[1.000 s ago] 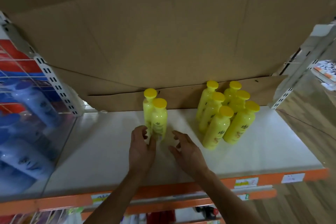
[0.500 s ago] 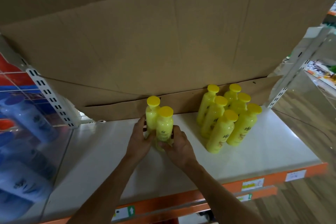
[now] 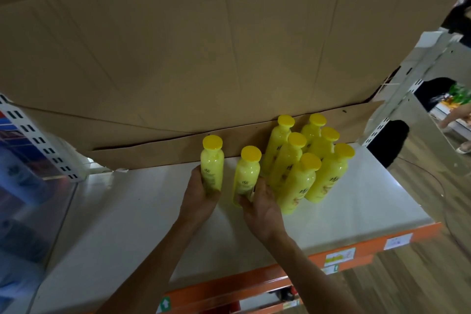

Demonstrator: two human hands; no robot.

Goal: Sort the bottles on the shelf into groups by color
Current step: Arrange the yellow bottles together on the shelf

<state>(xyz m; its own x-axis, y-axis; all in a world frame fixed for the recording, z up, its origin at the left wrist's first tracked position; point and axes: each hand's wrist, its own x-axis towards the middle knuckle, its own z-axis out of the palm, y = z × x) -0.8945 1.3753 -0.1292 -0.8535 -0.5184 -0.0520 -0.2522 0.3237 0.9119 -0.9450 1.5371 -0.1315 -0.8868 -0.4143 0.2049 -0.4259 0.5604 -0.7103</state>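
My left hand (image 3: 200,199) grips the lower part of a yellow bottle (image 3: 212,163) with a yellow cap. My right hand (image 3: 262,205) grips a second yellow bottle (image 3: 247,177) just to its right. Both bottles are upright and a small gap separates them. The right-hand bottle nearly touches a cluster of several more yellow bottles (image 3: 305,160) standing at the back right of the white shelf (image 3: 127,224). Whether the held bottles rest on the shelf or hover just above it is unclear.
Brown cardboard (image 3: 204,46) lines the back of the shelf. A clear divider (image 3: 38,211) bounds the left side, with blurred blue bottles (image 3: 23,176) behind it. An orange rail (image 3: 356,245) with price labels runs along the front edge. A slotted upright (image 3: 387,115) stands at the right.
Both hands closed on the two yellow bottles and pulled them apart. The pair has shifted right, toward the yellow cluster.
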